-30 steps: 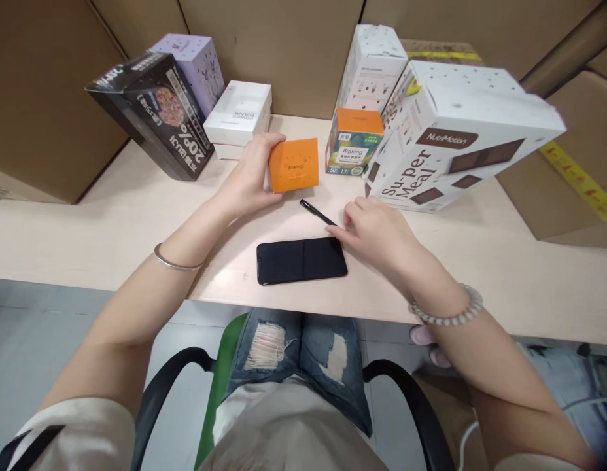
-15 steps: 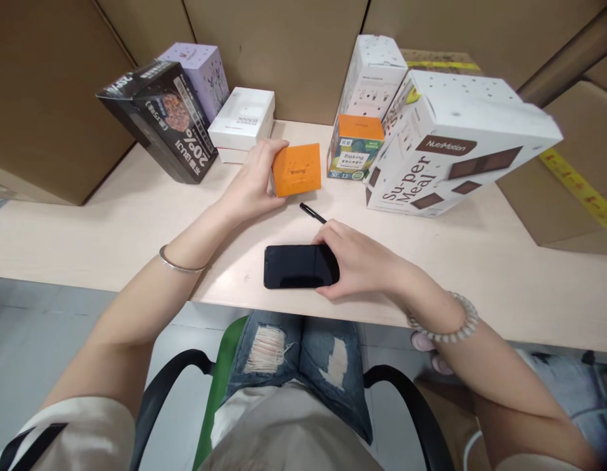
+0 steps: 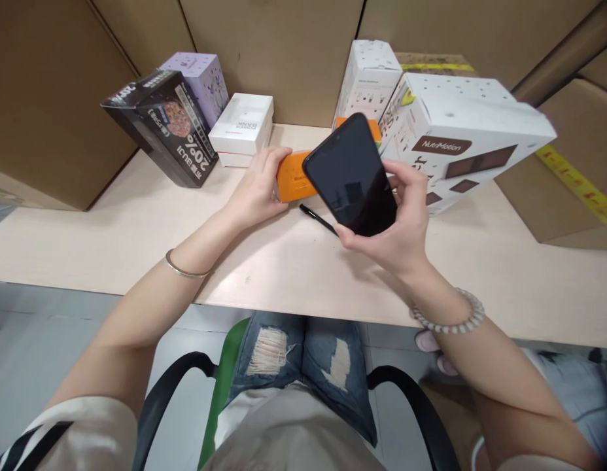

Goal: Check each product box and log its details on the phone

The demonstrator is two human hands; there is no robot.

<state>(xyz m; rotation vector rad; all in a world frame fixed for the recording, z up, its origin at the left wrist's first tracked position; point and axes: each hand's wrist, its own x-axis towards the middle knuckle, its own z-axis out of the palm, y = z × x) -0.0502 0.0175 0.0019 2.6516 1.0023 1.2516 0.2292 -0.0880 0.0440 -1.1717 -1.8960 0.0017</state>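
Note:
My right hand (image 3: 401,219) grips a black smartphone (image 3: 355,176) by its edges, raised off the table and tilted, with the dark screen facing me. My left hand (image 3: 259,186) is closed around the left side of a small orange box (image 3: 292,178) marked Binking, which stands on the table. The phone covers that box's right end. A black pen (image 3: 316,217) lies below the box, its far end hidden behind the phone and my right hand. Behind the phone, only the orange top of a second box (image 3: 375,128) shows.
At the left back stand a black carton (image 3: 171,131), a lilac box (image 3: 208,82) and a white power bank box (image 3: 242,124). A large white NutriMotion box (image 3: 470,131) and a narrower white box (image 3: 369,78) stand at the right. Brown cardboard (image 3: 269,59) walls the back.
My right hand has lifted the phone off the table, up and to the right, and tilted it. It now blocks the second orange box. My left hand still holds its box.

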